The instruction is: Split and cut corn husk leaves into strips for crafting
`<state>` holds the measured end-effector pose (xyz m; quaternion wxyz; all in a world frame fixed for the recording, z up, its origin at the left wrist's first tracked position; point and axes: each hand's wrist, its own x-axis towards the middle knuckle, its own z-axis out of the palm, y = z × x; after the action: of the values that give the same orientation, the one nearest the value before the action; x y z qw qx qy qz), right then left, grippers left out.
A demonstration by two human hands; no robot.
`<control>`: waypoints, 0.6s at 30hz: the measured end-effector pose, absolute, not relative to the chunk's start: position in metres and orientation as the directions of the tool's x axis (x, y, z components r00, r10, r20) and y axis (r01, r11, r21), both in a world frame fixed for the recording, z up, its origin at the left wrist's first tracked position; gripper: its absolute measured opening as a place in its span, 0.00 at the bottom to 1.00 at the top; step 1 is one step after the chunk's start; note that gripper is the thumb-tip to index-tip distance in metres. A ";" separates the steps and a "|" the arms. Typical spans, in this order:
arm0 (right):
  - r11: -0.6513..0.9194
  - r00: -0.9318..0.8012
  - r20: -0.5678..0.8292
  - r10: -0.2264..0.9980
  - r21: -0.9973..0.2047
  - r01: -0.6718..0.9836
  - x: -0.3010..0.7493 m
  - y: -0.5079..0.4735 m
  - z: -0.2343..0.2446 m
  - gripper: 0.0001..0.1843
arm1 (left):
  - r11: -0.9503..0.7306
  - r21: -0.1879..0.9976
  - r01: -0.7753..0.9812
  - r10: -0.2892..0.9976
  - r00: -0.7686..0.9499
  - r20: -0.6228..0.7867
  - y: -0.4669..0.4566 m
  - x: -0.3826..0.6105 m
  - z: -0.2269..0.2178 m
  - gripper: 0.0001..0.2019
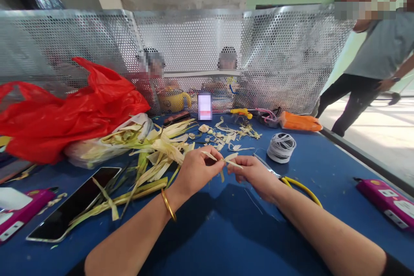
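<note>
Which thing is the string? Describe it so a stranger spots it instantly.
On the blue table, look beyond the right hand. The string sits between the orange packet and the yellow-handled scissors; unlike them, it is a rounded, wound, whitish bundle with dark gaps.

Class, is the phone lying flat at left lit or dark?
Dark: the phone shows plain black glass, with no glowing display.

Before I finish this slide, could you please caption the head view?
Left hand and right hand pinch pale leaf strips above a blue table, yellow-handled scissors nearby.
</note>
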<state>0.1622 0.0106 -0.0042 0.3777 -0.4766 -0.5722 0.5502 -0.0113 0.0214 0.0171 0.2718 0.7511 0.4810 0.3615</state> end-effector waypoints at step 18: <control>0.448 -0.169 0.446 0.879 -0.652 0.612 0.146 -0.010 -0.018 0.13 | -0.338 0.609 0.718 0.926 0.140 0.350 0.024 -0.006 -0.004 0.06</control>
<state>0.1459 -0.0103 -0.0180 0.4079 -0.4990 -0.7468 0.1639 -0.0055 0.0245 -0.0041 0.1496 0.7400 0.5554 0.3487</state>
